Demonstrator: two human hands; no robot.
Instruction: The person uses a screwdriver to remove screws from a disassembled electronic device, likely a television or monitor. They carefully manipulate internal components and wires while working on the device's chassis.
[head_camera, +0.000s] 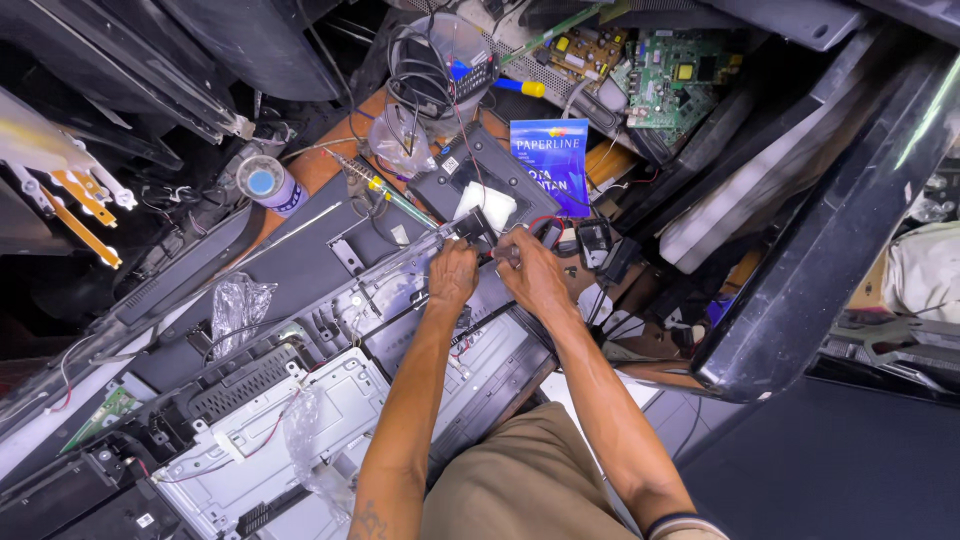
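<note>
Left hand (452, 274): my grip is pinched on a small black part (470, 226) at my fingertips.
Right hand (528, 270): my grip is curled shut beside the left one; I cannot tell what it pinches.
Black part: between both grips, just below the white pad (487, 203).
Under my hands: an open screen back (300, 420) with grey metal plates.
Past my grips: a blue paper pack (551, 160), a soldering iron (385, 190).
Far left: a tape roll (262, 181).
</note>
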